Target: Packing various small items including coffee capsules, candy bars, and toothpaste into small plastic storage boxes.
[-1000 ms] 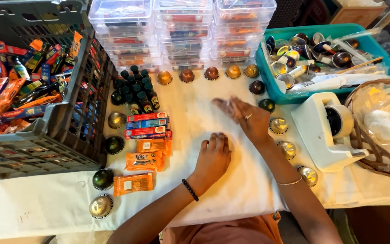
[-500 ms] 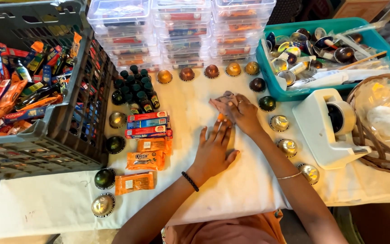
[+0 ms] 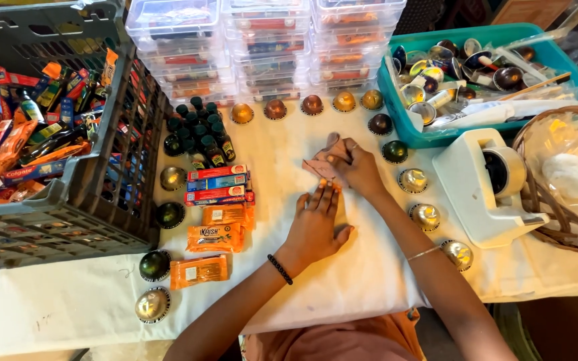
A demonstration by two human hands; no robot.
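Observation:
My right hand point(image 3: 361, 172) rests on the white cloth point(image 3: 369, 281) at the table's middle, fingers pinched on a small flat pinkish-brown packet point(image 3: 321, 164). My left hand point(image 3: 316, 226), with a black band at the wrist, lies flat just below it, fingers spread and pointing up; its fingertips reach the packet's lower edge. Round foil capsules point(image 3: 412, 180) ring both hands in an arc. Left of my left hand lie orange sachets point(image 3: 215, 236) and red and blue flat boxes point(image 3: 217, 185).
A dark crate point(image 3: 95, 200) of tubes and packets fills the left. Stacked clear lidded boxes point(image 3: 272, 40) stand at the back. A teal tub point(image 3: 396, 113) of capsules, a white tape dispenser point(image 3: 486, 190) and a wicker basket point(image 3: 536, 200) stand right. Small dark bottles point(image 3: 202, 127) stand by the crate.
My left hand went from a loose fist to flat with spread fingers and slid up toward my right hand. My right hand's fingers closed over the pinkish packet.

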